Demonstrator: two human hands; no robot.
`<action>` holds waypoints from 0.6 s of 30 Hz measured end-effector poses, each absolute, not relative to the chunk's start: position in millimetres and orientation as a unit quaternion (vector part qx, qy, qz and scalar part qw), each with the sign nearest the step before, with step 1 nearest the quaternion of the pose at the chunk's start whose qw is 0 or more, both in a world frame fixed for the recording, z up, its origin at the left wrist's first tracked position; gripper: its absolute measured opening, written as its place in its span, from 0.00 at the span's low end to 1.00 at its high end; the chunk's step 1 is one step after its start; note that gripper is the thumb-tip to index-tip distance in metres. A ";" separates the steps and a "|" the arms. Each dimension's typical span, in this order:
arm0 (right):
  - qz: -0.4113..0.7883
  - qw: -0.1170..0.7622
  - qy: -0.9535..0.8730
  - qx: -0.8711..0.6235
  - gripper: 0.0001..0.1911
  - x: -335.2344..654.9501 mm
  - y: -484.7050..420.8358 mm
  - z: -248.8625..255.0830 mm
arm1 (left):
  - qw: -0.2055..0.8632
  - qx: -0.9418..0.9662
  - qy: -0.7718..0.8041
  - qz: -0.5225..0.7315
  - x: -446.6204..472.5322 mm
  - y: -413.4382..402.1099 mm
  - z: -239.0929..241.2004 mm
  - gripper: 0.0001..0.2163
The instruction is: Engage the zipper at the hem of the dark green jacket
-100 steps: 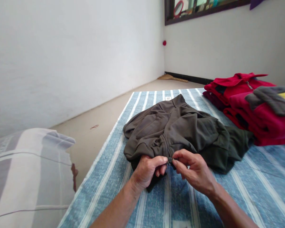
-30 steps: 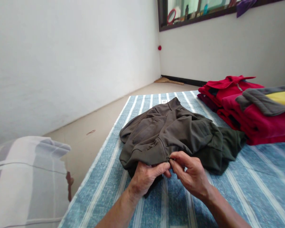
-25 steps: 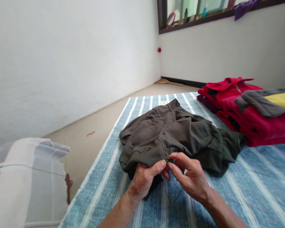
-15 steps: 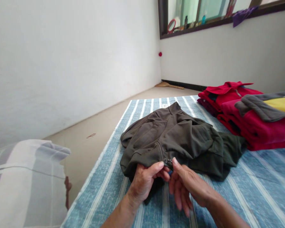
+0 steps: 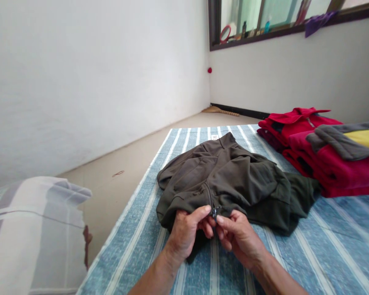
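Note:
A dark olive zip jacket (image 5: 233,180) lies bunched on a blue-and-white striped mattress (image 5: 325,254), collar toward the far end. My left hand (image 5: 187,231) grips the jacket's bottom hem just left of the zipper. My right hand (image 5: 238,235) pinches the hem on the other side, thumb and forefinger at the small metal zipper slider (image 5: 214,212). Both hands meet at the zipper's lower end.
Folded red and magenta garments (image 5: 319,151) with a grey-and-yellow piece (image 5: 350,139) on top sit at the mattress's right side. A striped pillow (image 5: 33,233) lies at the left. Bare floor (image 5: 135,164) runs to white walls; a window ledge (image 5: 264,24) holds small items.
My right hand let go of the zipper briefly, dropped with its fingers spread, then came back to pinch the hem at the slider. The left hand stayed on the hem.

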State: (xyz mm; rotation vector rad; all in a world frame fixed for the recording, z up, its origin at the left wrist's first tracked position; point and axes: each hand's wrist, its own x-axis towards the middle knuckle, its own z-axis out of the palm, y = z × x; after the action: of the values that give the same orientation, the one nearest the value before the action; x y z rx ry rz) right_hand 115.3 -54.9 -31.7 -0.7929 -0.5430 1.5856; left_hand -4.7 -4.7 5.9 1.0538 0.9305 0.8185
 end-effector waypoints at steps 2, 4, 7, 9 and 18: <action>0.696 0.593 -0.244 -0.324 0.14 116.4 -54.8 -30.7 | 0.665 0.504 0.431 0.344 -5.3 -5.0 5.2 0.14; 0.702 0.592 -0.245 -0.311 0.14 116.4 -54.9 -30.1 | 0.639 0.536 0.448 0.322 -6.5 -5.2 4.7 0.17; 0.706 0.596 -0.245 -0.295 0.15 115.2 -55.5 -29.4 | 0.604 0.568 0.474 0.297 -8.4 -5.7 5.6 0.18; 0.705 0.599 -0.248 -0.288 0.17 114.1 -56.2 -29.0 | 0.583 0.587 0.486 0.281 -9.5 -6.2 7.8 0.18; 0.686 0.616 -0.267 -0.282 0.18 109.8 -58.5 -28.1 | 0.535 0.658 0.491 0.199 -12.8 -4.0 18.1 0.20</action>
State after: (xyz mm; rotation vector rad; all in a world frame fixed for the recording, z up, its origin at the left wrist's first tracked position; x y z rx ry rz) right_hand 109.8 -58.5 -28.1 -0.6487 -0.6147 1.5799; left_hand -12.8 -4.0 18.1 1.5661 1.1700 0.4745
